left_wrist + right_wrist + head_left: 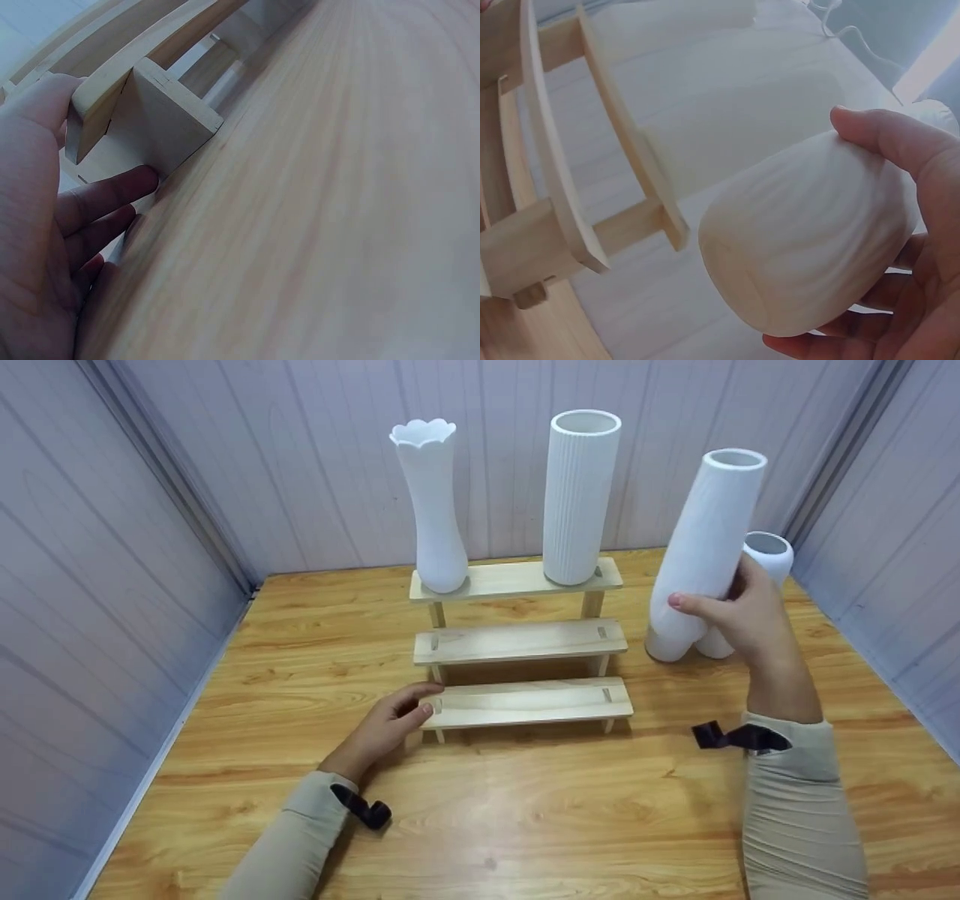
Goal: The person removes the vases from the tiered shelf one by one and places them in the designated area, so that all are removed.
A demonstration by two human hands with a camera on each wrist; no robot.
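My right hand [750,615] grips a tall white vase [709,525] around its lower body, thumb on the near side and fingers behind. In the right wrist view this vase [802,232] shows slanting ridges and a rounded bottom, held up off the table and tilted. My left hand [386,727] holds the left end of the lowest step of a three-step wooden stand [525,701]. In the left wrist view its fingers [112,196] reach the stand's leg [161,120]. On the top step stand a scalloped-rim white vase [439,510] and a ribbed cylindrical vase [581,502].
Behind the held vase, a white vase with a round rim [772,556] stands on the table, partly hidden. Another white base [666,650] shows below the held vase. The wood-grain table [487,817] meets pale panel walls [330,465] at the back and sides.
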